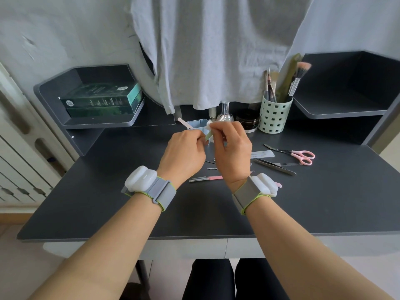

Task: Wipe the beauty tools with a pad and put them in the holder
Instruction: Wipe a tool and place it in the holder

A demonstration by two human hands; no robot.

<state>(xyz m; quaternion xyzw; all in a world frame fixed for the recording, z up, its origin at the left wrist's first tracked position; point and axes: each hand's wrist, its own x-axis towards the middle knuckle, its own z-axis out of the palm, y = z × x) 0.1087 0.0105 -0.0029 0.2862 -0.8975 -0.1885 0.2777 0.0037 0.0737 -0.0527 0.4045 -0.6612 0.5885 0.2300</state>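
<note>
Both forearms reach out over the dark desk, where the left hand curls round a slim pale-green tool that slants up and to the right. Fingers of the right hand pinch a white pad against its upper end. Beyond stand a mint holder of brushes, with pink scissors and tweezers lying on the desk to the right below a grey cloth.

A dark grey tabletop carries pink scissors, tweezers and a pink-handled tool to the right of centre. At the back stand a green holder, a dark jar, a silver bottle and a blue box.
</note>
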